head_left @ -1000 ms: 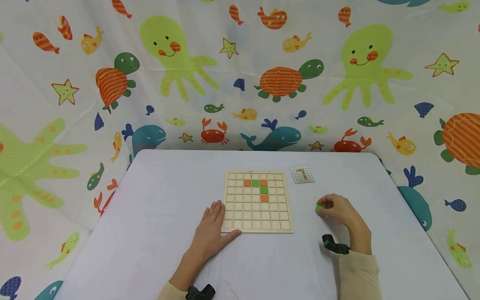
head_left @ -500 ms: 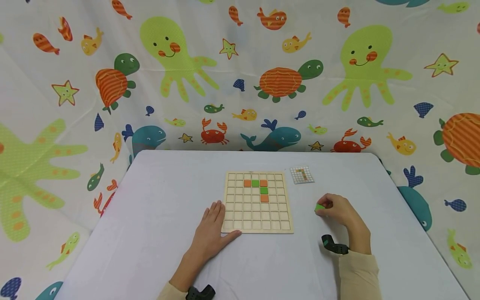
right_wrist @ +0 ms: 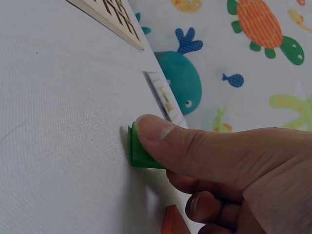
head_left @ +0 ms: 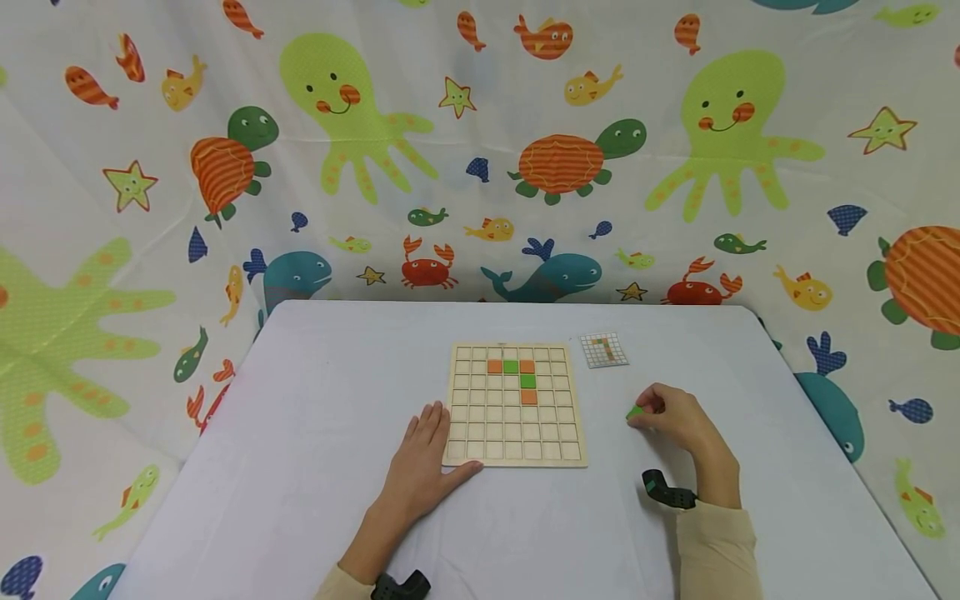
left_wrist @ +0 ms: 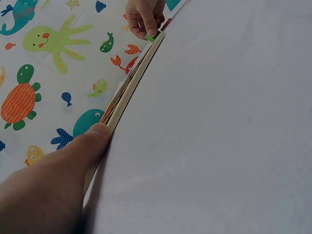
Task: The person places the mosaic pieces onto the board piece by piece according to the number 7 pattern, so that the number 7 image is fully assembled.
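My left hand (head_left: 422,462) lies with straight fingers along the left side of a wooden grid board (head_left: 486,433), its thumb at the near edge. In the board's cells sit orange tiles (head_left: 529,397) and green tiles (head_left: 528,381), forming a row that turns downward. Right of the board, my right hand (head_left: 678,421) pinches a green square tile (right_wrist: 139,153) between thumb and fingers, close over the table. An orange tile (right_wrist: 174,222) shows below the fingers in the right wrist view, hidden by the hand in the head view.
A small card (head_left: 603,350) printed with a grid and a coloured pattern lies off the board's upper right corner. White cloth covers the table (head_left: 337,375). Behind it hangs a curtain (head_left: 450,150) printed with sea animals.
My right hand has shifted slightly left with the green tile in its fingers. The left hand, board and card have stayed put.
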The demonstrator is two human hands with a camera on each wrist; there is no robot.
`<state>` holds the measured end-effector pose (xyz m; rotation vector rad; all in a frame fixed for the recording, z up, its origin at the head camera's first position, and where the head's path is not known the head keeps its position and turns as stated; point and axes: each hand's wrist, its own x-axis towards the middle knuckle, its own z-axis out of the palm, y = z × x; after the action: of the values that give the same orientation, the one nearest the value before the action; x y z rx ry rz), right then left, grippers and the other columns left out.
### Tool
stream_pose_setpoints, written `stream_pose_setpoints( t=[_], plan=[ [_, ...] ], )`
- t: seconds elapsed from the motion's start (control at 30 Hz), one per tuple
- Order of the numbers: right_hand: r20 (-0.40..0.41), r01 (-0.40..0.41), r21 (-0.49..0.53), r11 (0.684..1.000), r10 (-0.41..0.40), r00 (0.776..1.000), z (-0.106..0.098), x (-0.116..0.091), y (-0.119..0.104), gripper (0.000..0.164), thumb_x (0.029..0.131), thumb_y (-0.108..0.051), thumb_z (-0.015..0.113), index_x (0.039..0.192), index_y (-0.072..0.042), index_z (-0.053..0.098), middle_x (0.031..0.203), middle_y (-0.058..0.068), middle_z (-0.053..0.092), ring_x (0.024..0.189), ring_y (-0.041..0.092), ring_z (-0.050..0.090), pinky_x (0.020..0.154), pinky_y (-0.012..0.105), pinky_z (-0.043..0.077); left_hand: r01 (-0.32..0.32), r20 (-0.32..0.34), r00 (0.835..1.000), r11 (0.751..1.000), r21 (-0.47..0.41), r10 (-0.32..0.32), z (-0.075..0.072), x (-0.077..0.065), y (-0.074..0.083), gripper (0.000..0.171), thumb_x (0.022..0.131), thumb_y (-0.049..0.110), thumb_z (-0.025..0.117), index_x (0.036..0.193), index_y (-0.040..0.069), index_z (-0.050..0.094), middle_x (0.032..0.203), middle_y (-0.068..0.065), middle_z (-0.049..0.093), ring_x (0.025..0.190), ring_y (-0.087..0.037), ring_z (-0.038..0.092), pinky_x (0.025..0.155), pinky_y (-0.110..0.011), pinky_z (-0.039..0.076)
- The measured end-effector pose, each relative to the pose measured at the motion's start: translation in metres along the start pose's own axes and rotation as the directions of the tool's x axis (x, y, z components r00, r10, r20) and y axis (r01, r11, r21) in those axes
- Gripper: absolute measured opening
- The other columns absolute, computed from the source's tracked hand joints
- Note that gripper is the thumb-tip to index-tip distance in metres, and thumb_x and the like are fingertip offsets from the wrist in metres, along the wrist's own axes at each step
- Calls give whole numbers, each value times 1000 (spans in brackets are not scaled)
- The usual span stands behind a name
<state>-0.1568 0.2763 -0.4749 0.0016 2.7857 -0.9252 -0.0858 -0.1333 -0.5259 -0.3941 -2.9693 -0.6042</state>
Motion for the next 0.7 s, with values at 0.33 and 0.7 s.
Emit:
stream_pose_setpoints(
  t=[0.33, 0.7],
  plan=[
    [1, -8, 9, 1000, 8, 1000, 1, 0, -3, 33, 83, -25, 82, 101, -4, 64, 85, 5, 63, 81, 19, 54, 66, 28, 45, -3, 4, 1000, 1000, 1, 3, -1, 0, 0, 103, 88, 72, 57, 154, -3, 32, 164, -19, 27, 155, -32, 22, 127, -49, 20],
    [-11, 19, 11, 1000, -19, 1000, 5, 5, -9, 28, 88, -20, 77, 108, -4, 65, 87, 6, 62, 79, 19, 55, 67, 28, 46, -1, 1, 1000, 1000, -4, 1, -2, -1, 1, 102, 88, 71, 58, 154, -3, 32, 164, -19, 27, 155, -32, 22, 127, -49, 20]
  ],
)
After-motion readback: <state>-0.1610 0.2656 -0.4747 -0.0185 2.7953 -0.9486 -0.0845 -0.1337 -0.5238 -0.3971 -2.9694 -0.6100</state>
